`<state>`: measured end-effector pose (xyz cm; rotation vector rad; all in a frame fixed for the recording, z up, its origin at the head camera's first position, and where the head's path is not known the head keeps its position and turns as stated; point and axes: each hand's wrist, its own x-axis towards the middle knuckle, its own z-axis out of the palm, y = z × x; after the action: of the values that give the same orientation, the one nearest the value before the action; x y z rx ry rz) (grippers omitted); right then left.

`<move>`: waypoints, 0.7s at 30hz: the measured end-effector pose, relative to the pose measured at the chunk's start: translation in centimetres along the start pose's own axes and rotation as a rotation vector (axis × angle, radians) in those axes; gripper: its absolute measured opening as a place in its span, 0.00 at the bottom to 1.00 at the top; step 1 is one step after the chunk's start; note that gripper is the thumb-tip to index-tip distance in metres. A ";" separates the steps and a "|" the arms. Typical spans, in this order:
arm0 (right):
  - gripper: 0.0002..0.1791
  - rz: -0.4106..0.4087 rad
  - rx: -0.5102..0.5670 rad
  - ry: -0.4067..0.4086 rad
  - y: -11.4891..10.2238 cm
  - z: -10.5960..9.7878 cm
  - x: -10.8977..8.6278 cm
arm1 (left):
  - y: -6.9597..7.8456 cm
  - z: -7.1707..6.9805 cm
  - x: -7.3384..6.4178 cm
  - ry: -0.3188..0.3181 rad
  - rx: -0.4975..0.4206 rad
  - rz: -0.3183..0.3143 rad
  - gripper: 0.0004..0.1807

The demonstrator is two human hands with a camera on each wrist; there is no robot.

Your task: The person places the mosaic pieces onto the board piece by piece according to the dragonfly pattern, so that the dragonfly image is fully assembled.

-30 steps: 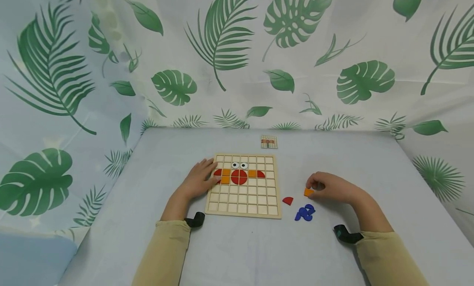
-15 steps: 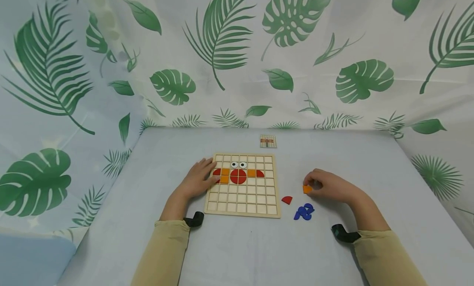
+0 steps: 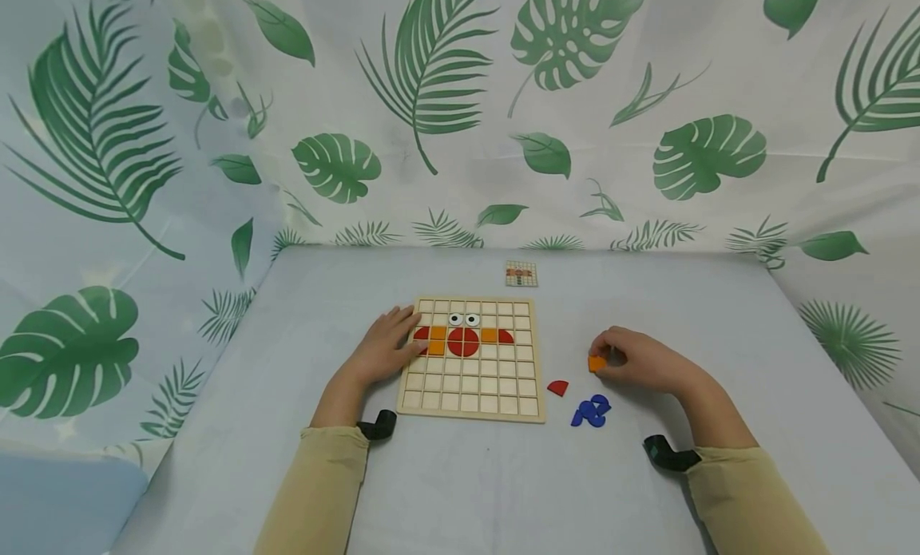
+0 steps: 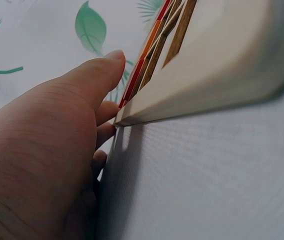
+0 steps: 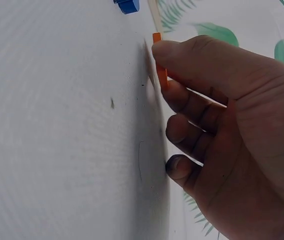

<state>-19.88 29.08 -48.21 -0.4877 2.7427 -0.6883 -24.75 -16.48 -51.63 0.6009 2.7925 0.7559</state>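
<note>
A wooden grid board lies on the table with colored tiles set in its cells: a red circle of quarter pieces, orange squares, red quarter pieces at the sides and two eye tiles. My left hand rests at the board's left edge, fingers extended, thumb reaching over the frame. Right of the board, my right hand pinches an orange square tile between thumb and index finger. In the right wrist view this tile stands on edge, the other fingers curled below.
Between board and right hand lies a loose red quarter piece. Several blue pieces sit in a small pile nearer me. Behind the board is a small card printed with a grid pattern. A leaf-patterned cloth hangs along the table's back.
My right hand has shifted slightly away from me and to the left with the orange tile, which appears a little farther from the blue pile. My left hand has stayed at the board.
</note>
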 end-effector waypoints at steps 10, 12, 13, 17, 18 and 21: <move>0.13 0.008 0.010 0.061 -0.6 -0.2 -0.1 | 0.4 -0.1 0.0 -0.004 0.008 -0.014 0.37; 0.13 0.012 0.018 0.055 -0.8 -0.4 0.0 | 0.4 -0.1 0.0 -0.006 0.005 -0.012 0.37; 0.12 0.017 0.020 0.053 -0.8 -0.4 0.0 | 0.4 -0.1 0.0 -0.006 0.004 -0.012 0.37; 0.12 0.042 0.024 0.050 -1.3 -0.8 0.3 | 0.3 -0.1 0.0 -0.009 0.007 -0.014 0.37; 0.12 0.047 0.026 0.054 -1.5 -0.9 0.5 | 0.3 -0.1 0.0 -0.010 0.010 -0.015 0.37; 0.12 0.048 0.032 0.061 -2.4 -1.1 0.9 | 0.2 0.0 0.0 -0.007 0.013 -0.022 0.37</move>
<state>-20.50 27.22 -46.23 -0.3990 2.7855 -0.7455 -24.69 -16.30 -51.51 0.5729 2.7948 0.7312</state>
